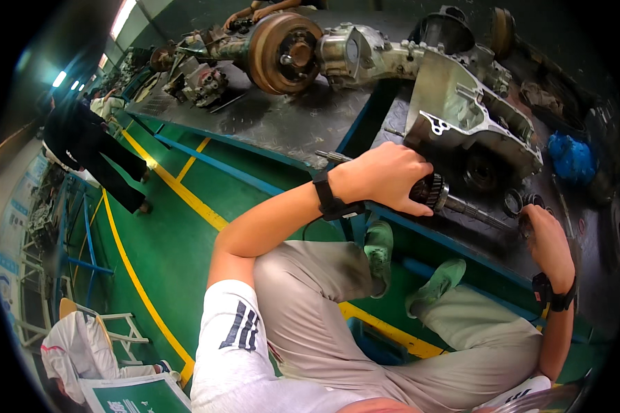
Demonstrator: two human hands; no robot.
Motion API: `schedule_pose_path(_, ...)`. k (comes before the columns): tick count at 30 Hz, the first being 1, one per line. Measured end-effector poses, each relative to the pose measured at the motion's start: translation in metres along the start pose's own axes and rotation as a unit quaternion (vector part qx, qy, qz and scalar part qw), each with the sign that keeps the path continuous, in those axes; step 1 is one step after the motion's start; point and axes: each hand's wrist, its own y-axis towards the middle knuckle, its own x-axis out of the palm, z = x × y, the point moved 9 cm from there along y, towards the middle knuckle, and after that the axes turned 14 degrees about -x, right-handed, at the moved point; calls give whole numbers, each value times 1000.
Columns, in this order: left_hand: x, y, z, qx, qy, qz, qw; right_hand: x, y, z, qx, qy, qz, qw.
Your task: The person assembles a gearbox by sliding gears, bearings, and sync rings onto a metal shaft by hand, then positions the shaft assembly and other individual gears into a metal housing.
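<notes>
A splined transmission shaft lies along the near edge of the metal bench, with a dark toothed gear on it. My left hand is closed over the gear end from above, thumb on the near side; the shaft's thin tip sticks out behind the wrist. At the other end my right hand curls its fingers down by the shaft tip. What those fingers hold is hidden. A metal ring stands just beside the right fingertips. Beyond the shaft rests an open aluminium gearbox housing.
A brake drum on an axle and a smaller gear assembly sit on the bench to the left. A blue plastic bag lies at right. Another person's hands work at the far side. A person in dark clothes stands on the green floor.
</notes>
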Motion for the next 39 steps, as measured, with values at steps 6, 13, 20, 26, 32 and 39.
schedule_pose_path(6, 1, -4, -9, -2, -24, 14, 1000, 10, -11, -36, 16, 35, -31, 999)
schedule_pose_path(13, 1, 3, -1, 5, -36, -1, 999, 6, -24, -22, 29, 91, -24, 995)
schedule_pose_path(20, -23, 10, -5, -13, -55, 5, 998, -37, 16, -81, -54, 4, 35, 998)
schedule_pose_path(26, -11, 7, -5, -32, -41, -6, 999, 13, 77, -123, -199, 34, 154, 967)
schedule_pose_path(32, -3, 18, 2, 60, -27, 53, 996, 54, 114, -124, -176, 66, 207, 960)
schedule_pose_path(39, 0, -12, -9, 18, -3, 27, 999, 66, 122, -135, -145, 110, 158, 970)
